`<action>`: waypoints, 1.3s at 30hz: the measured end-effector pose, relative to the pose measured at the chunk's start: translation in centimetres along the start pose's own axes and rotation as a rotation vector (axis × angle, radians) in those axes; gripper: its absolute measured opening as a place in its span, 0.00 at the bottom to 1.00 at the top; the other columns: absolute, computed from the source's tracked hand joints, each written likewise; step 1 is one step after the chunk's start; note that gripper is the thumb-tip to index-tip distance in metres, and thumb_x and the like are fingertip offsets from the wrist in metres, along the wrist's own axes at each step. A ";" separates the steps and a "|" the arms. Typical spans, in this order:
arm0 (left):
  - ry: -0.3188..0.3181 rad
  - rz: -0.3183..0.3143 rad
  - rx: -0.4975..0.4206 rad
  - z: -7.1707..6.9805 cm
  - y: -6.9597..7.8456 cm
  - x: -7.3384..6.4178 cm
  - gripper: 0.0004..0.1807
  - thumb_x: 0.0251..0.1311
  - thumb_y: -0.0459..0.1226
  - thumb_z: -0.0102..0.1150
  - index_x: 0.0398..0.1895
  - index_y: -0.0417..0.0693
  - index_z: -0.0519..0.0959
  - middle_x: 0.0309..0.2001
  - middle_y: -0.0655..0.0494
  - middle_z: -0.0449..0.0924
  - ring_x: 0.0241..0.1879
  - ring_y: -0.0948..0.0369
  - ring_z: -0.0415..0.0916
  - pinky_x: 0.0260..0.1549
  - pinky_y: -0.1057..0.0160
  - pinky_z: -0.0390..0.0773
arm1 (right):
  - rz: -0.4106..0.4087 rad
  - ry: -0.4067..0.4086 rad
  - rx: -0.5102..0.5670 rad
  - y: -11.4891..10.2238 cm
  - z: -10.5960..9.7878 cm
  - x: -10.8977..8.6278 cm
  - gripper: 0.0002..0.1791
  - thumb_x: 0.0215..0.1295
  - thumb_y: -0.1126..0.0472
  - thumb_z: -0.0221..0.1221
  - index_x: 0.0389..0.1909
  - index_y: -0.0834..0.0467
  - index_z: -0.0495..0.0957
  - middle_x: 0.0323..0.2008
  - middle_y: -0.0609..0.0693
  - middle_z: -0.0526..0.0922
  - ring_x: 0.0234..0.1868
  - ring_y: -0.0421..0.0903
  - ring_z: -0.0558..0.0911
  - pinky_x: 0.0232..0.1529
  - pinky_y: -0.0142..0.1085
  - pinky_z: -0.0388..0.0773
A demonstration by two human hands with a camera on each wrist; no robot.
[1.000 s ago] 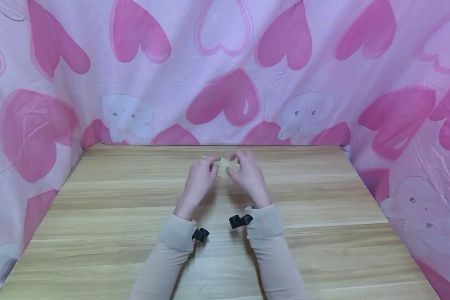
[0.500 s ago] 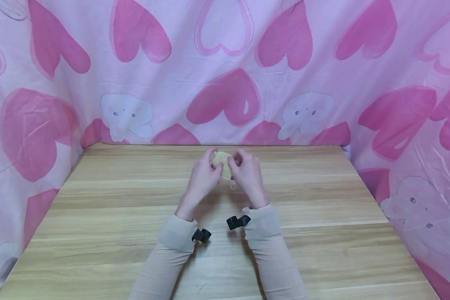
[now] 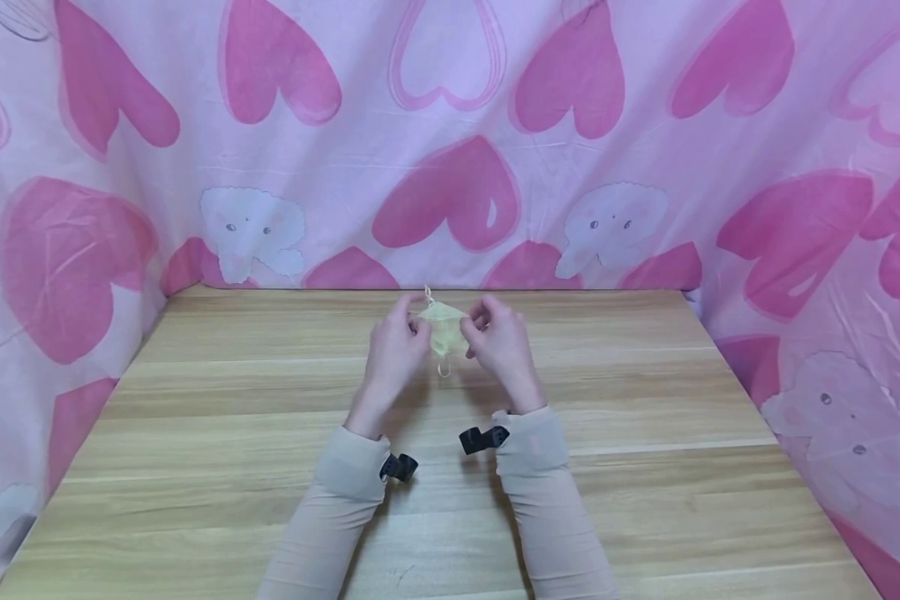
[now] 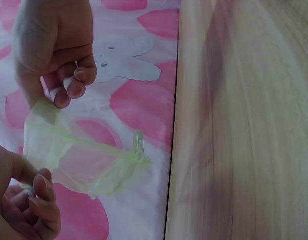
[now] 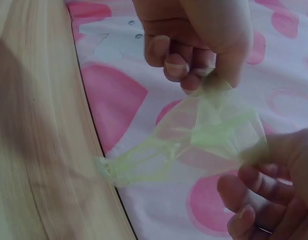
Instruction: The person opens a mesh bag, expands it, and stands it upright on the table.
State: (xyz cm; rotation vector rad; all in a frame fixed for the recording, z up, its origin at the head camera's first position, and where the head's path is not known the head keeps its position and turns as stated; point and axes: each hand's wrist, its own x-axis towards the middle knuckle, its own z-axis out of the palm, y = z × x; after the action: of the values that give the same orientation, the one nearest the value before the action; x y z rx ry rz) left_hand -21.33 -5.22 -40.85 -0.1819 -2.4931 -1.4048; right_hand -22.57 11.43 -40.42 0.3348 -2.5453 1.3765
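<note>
A small pale yellow-green sheer bag (image 3: 444,333) hangs between both hands above the far part of the table. A cord (image 3: 428,293) sticks up at its top, and a thin loop (image 3: 443,367) hangs at its bottom. My left hand (image 3: 396,346) pinches the bag's left edge between thumb and finger. On the other side my right hand (image 3: 501,346) pinches the right edge. In the left wrist view the sheer bag (image 4: 83,155) tapers to its looped end, with the left hand (image 4: 23,200) at lower left. The right wrist view shows the fabric stretched between the hands.
The wooden table (image 3: 195,450) spreads out below the hands. Behind and beside it hangs a pink curtain (image 3: 345,183) printed with hearts and white animals. Small black cameras (image 3: 483,439) sit at both wrists.
The bag was bunched up, then flattened between the fingers, and now hangs spread with its loop downward. The hands have shifted their fingers and drawn slightly apart since half a second ago.
</note>
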 end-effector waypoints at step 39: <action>-0.158 0.013 0.031 0.0 0.4 -0.1 0.27 0.62 0.39 0.60 0.65 0.48 0.70 0.20 0.57 0.77 0.16 0.61 0.72 0.15 0.62 0.72 | 0.027 0.039 0.038 -0.3 0.8 0.0 0.13 0.63 0.71 0.53 0.48 0.64 0.70 0.20 0.52 0.76 0.12 0.44 0.76 0.13 0.37 0.75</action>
State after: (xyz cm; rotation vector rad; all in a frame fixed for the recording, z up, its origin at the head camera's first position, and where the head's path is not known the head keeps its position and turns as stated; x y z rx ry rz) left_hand -21.15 -5.06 -40.56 -0.3139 -2.6333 -1.3962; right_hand -22.53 10.60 -40.59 0.2784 -2.5036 1.4287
